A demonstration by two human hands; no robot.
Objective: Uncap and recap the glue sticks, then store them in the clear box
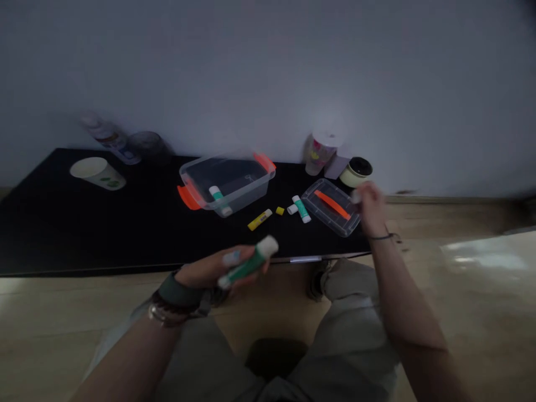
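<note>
A green glue stick [247, 264] with white ends lies slantwise in my left hand [218, 269], whose fingers are closed around it in front of the table edge. My right hand [372, 207] is raised over the table's right end, beside the clear lid [340, 222] with an orange handle. It is blurred, and its fingers pinch a small white cap [356, 196]. On the table lie an uncapped yellow glue stick [259, 220], a yellow cap [280, 211], and another green glue stick [301, 209] next to a white cap [292, 209].
A clear plastic box [247, 195] with orange latches holds one green glue stick [219, 200]. A paper cup [98, 173], a spray bottle [109, 138] and a dark round object [149, 146] stand left. A patterned plastic cup [320, 153] and a cream jar [355, 172] stand against the wall.
</note>
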